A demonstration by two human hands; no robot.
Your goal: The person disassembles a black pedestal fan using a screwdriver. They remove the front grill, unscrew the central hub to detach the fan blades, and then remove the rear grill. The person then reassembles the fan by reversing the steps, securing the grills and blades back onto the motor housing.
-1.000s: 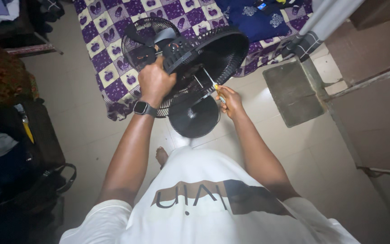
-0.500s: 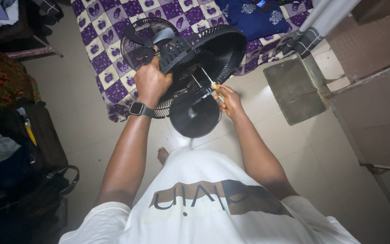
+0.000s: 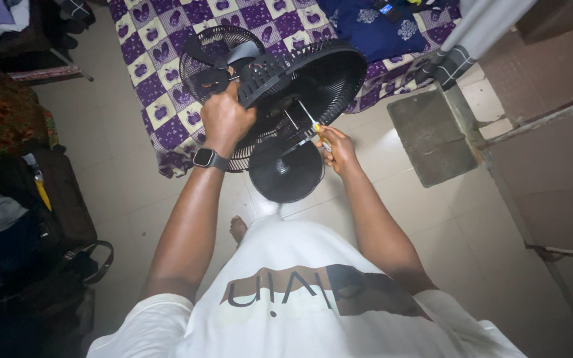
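Observation:
A black stand fan (image 3: 313,76) is tipped over above the floor, its round base (image 3: 286,174) toward me and its rear grille facing away. My left hand (image 3: 225,119), with a watch on the wrist, grips the fan's motor housing. My right hand (image 3: 337,147) holds a screwdriver (image 3: 309,119) with a yellow handle; its thin shaft points up into the grille. A loose black front grille (image 3: 217,56) lies on the purple and white checked cloth (image 3: 167,40) behind the fan.
A grey floor mat (image 3: 429,136) lies to the right beside a wall and a white pole. Dark bags (image 3: 41,219) and clothes crowd the left. Blue fabric (image 3: 379,30) lies on the cloth at the top. My bare foot (image 3: 237,229) stands on pale tiles.
The fan and both hands have stayed almost in place; the view shifted slightly and the screwdriver shaft sits a little deeper toward the grille.

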